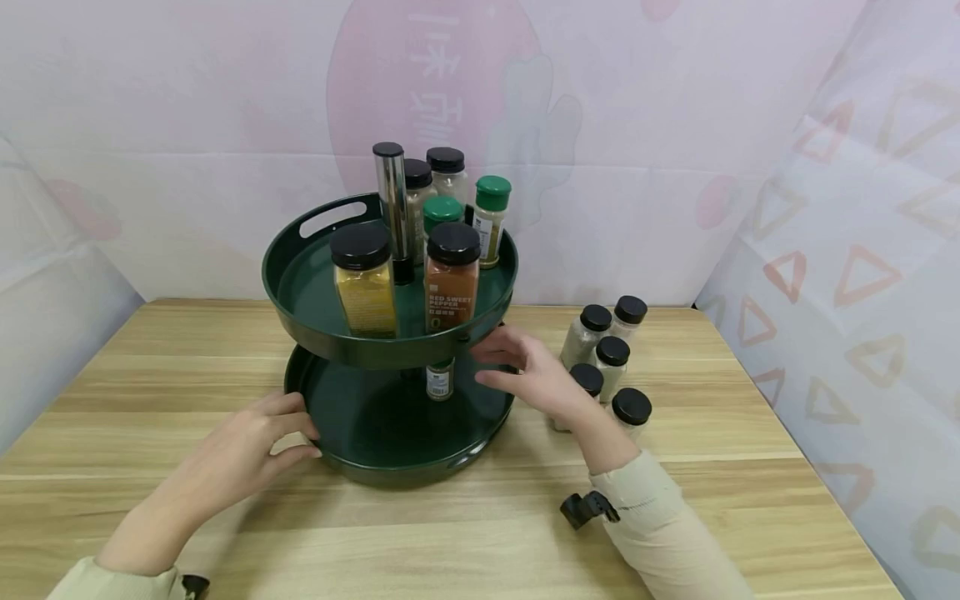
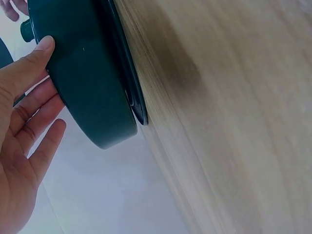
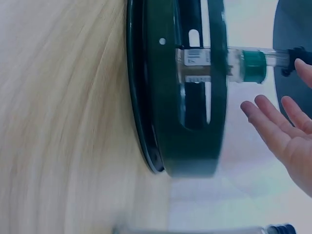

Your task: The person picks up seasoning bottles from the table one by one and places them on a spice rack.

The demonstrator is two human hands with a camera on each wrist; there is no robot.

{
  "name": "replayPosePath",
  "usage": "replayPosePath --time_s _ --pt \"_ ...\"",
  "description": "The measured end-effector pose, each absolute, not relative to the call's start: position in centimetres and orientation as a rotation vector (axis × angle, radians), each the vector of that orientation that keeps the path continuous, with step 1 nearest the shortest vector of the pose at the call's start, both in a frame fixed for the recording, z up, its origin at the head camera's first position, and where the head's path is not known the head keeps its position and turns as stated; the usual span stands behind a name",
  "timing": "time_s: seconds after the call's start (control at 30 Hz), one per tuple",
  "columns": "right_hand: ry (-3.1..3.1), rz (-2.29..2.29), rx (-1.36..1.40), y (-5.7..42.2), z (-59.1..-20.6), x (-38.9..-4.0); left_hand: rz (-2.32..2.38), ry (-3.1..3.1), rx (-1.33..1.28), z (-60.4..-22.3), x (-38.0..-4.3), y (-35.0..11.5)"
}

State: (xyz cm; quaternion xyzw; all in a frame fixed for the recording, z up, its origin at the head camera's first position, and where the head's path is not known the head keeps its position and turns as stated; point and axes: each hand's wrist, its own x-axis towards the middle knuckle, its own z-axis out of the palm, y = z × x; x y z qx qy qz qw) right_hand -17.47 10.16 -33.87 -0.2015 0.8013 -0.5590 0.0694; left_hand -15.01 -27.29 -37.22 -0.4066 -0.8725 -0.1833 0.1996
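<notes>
A dark green two-tier spice rack (image 1: pixel 390 350) stands on the table. My left hand (image 1: pixel 262 442) holds the lower tier's rim at its left side. In the left wrist view, the thumb (image 2: pixel 41 51) lies on the outer wall (image 2: pixel 92 83), with the fingers at the rim's edge. My right hand (image 1: pixel 536 379) is between the tiers at the right, fingers spread and holding nothing. Beside it, a small green-capped spice bottle (image 1: pixel 439 380) stands on the lower tier; the right wrist view shows its green cap (image 3: pixel 254 66) a little apart from the fingertips.
On the upper tier stand a yellow spice jar (image 1: pixel 366 292), a red sweet pepper jar (image 1: pixel 452 283), a tall silver cylinder (image 1: pixel 392 196), green-capped bottles (image 1: pixel 491 225) and black-capped jars (image 1: pixel 447 167). Several black-capped jars (image 1: pixel 611 362) stand on the table (image 1: pixel 480 542) right of the rack.
</notes>
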Motion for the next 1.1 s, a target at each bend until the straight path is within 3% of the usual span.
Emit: replayPosePath --time_s 0.73,1.1 --pt "2.522 -2.072 -0.780 19.1 -30.8 -11.4 -0.514 -2.430 -1.157 -37.1 -15.1 -27.2" --pt "2.801 -1.924 -0.477 23.1 -32.1 -10.0 -0.522 -2.432 -1.155 -37.2 -15.1 -27.3"
